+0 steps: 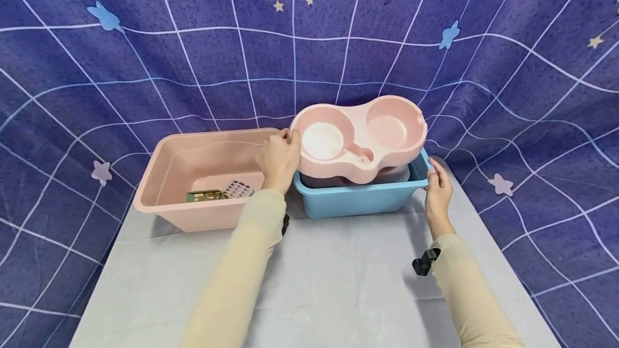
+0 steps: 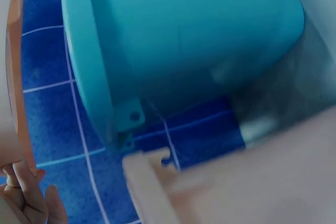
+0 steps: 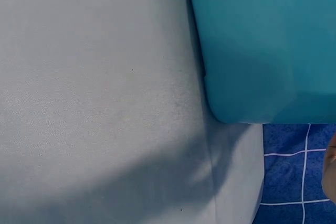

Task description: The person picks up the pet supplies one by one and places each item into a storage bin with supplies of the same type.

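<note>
A pale pink double bowl [image 1: 359, 122], with two round hollows and a small channel between them, lies tilted across the top of a blue plastic bin [image 1: 358, 203]. My left hand [image 1: 279, 160] grips the bowl's left end; in the left wrist view its fingers [image 2: 31, 198] curl at the lower left edge. At the bin's right end, my right hand [image 1: 439, 189] holds the rim, thumb and fingers on either side. Under the bowl, a greyish-pink rounded thing [image 1: 394, 175] shows partly inside the bin. The right wrist view catches only a sliver of that hand.
A larger pink bin [image 1: 208, 219] stands left of the blue one, beneath my left forearm. In it lies a slotted utensil [image 1: 239, 189] beside a green and olive piece [image 1: 205, 195]. A blue patterned curtain [image 1: 242, 69] hangs close behind the grey-white table [image 1: 348, 283].
</note>
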The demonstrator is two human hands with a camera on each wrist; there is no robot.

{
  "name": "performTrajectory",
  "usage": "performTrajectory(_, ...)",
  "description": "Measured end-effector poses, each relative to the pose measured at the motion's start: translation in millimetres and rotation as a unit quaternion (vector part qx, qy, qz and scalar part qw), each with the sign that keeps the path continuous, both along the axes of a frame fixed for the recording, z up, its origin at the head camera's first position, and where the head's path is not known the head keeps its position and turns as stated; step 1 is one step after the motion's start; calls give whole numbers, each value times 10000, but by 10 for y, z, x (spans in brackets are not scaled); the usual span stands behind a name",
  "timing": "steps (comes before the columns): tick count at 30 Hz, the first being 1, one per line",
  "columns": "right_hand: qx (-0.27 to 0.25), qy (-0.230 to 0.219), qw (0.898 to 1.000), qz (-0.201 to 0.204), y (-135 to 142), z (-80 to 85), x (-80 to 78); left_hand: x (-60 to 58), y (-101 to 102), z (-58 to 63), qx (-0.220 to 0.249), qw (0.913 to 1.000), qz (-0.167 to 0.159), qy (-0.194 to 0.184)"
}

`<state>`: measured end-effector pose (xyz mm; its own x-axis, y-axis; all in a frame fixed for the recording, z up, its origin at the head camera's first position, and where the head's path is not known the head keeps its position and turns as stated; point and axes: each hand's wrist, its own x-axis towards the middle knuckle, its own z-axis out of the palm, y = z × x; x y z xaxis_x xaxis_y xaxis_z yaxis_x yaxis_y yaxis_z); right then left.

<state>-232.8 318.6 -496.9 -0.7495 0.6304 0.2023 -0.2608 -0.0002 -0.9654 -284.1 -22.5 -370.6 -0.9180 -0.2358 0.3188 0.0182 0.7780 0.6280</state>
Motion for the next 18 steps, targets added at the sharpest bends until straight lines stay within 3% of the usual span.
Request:
performTrajectory(7, -82, 60, 9999, 18, -10, 18, 4, -103, 126, -99, 136, 9998, -37, -155)
performTrajectory(18, 91, 86, 9998, 123, -128, 253, 159, -167, 206, -220, -139, 9995, -91, -286)
